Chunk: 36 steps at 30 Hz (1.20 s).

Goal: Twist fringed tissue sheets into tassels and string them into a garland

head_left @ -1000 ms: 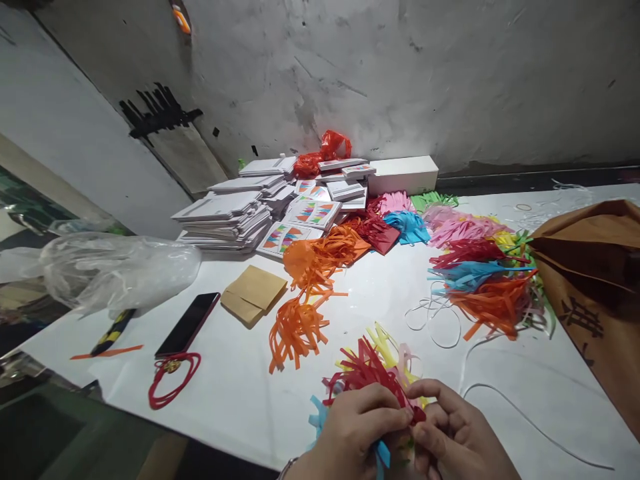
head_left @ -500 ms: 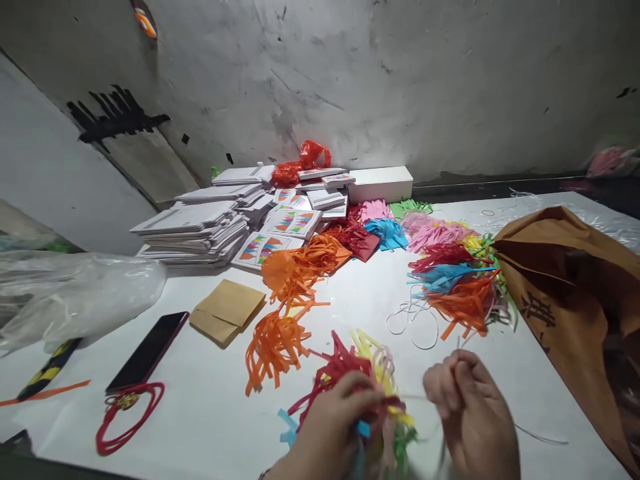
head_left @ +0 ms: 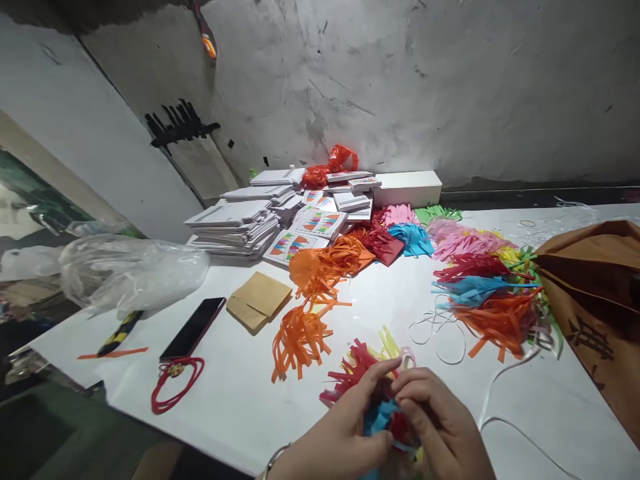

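Low over the front of the table, my left hand point(head_left: 345, 430) is closed round a bundle of paper tassels point(head_left: 356, 370) in red, yellow and blue. My right hand point(head_left: 440, 423) meets it from the other side, its fingers bent and pressed to the blue and red strips at the middle. Fingers cover what exactly the right fingertips pinch. A white string point(head_left: 493, 390) trails on the table to the right of my right hand. Loose loops of thin white string point(head_left: 440, 327) lie beyond the hands. An orange tassel point(head_left: 300, 340) rests to the left of the bundle.
Fringed paper in several colours point(head_left: 480, 287) lies at right beside a brown bag point(head_left: 590, 287). Stacked white packets point(head_left: 230, 227) and a white box point(head_left: 407, 189) stand at the back. On the left are a phone point(head_left: 193, 329), a brown envelope point(head_left: 259, 300), a cutter point(head_left: 120, 333) and clear plastic point(head_left: 135, 270).
My right hand has come left from the thread it was drawing out to the tassel bundle, against my left hand. The camera view has turned left, so the table appears shifted right.
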### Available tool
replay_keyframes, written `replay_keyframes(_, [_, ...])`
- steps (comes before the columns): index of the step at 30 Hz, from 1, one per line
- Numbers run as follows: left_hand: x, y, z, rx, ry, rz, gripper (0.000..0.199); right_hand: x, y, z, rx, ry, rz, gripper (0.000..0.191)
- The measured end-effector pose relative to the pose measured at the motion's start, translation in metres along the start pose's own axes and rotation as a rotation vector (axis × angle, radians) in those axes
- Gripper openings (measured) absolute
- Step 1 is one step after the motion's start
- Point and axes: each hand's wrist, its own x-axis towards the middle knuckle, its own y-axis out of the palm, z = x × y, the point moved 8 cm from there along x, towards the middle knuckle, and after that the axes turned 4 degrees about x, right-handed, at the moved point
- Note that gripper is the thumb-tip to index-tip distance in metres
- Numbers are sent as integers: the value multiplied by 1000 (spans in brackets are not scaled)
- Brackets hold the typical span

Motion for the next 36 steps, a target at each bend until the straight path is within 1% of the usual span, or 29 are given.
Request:
replay_keyframes(2, [-6,-15,4,31,-21,-13,71,-6,-19,-11,16,110,-189,16])
replay_keyframes(4, [-14,-32,9,87,-46,-8,54,-16,-33,-19,30,188,-333,19])
replay_keyframes(5, [-17,-40,10,112,-52,-14,48,-20,-37,-22,48,217,-368,21])
replay_keyframes(6, [-20,-48,9,135,-46,-39,45,-22,-37,-24,64,238,-376,22])
replay_keyframes(8, [-23,-57,2,191,7,-134,44,-20,-30,-23,75,235,-302,22])
replay_keyframes(9, [-23,-57,-4,223,47,-185,44,-17,-23,-20,69,216,-244,20])
replay_keyframes(10, [-23,-53,-10,252,89,-221,43,-14,-17,-17,54,189,-187,19])
replay_keyframes(12, [-18,-36,-20,304,194,-241,36,-9,-7,-11,33,127,-107,19])
replay_keyframes(14, [-14,-20,-29,343,309,-289,24,-8,-4,-11,34,120,-103,20])
replay_keyframes(16, [-13,-14,-33,335,392,-394,14,-11,-9,-17,34,158,-148,21])
replay_keyframes(17, [-13,-14,-32,297,406,-424,11,-13,-12,-22,40,192,-175,22])
replay_keyframes(18, [-12,-16,-29,231,403,-425,9,-16,-15,-28,53,231,-197,23])
replay_keyframes(19, [-11,-17,-26,150,396,-391,7,-19,-18,-34,76,274,-212,24])
replay_keyframes(20, [-11,-18,-23,72,398,-324,10,-22,-21,-41,108,314,-230,25])
replay_keyframes(22, [-11,-24,-17,-36,382,-151,24,-28,-27,-50,169,378,-286,26])
replay_keyframes(23, [-13,-29,-13,-59,365,-76,32,-29,-30,-53,177,393,-317,26])
replay_keyframes(24, [-15,-38,-10,-67,346,-36,38,-30,-33,-52,163,388,-339,26])
replay_keyframes(25, [-17,-51,-6,-69,318,-51,43,-29,-35,-49,127,363,-347,25])
replay_keyframes(26, [-20,-67,-2,-62,279,-126,46,-28,-35,-43,71,325,-338,24])
replay_keyframes(28, [-29,-98,2,27,173,-390,44,-25,-33,-30,-52,236,-313,21])
replay_keyframes(29, [-36,-106,1,126,118,-527,39,-23,-31,-24,-101,196,-312,20])
replay_keyframes(30, [-41,-107,-4,253,82,-616,31,-22,-28,-19,-140,162,-315,18])
replay_keyframes(31, [-43,-98,-11,387,72,-647,23,-22,-26,-15,-169,127,-314,16])
replay_keyframes(32, [-42,-83,-20,509,107,-622,21,-20,-22,-11,-192,87,-296,14])
replay_keyframes(33, [-38,-62,-27,591,172,-546,26,-19,-17,-8,-209,46,-261,14])
replay_keyframes(34, [-33,-39,-32,632,237,-445,32,-18,-12,-6,-219,8,-216,14])
replay_keyframes(35, [-28,-19,-34,638,301,-351,32,-17,-9,-4,-225,-21,-170,14])
replay_keyframes(36, [-23,-5,-32,614,311,-289,29,-18,-7,-4,-225,-35,-148,14])
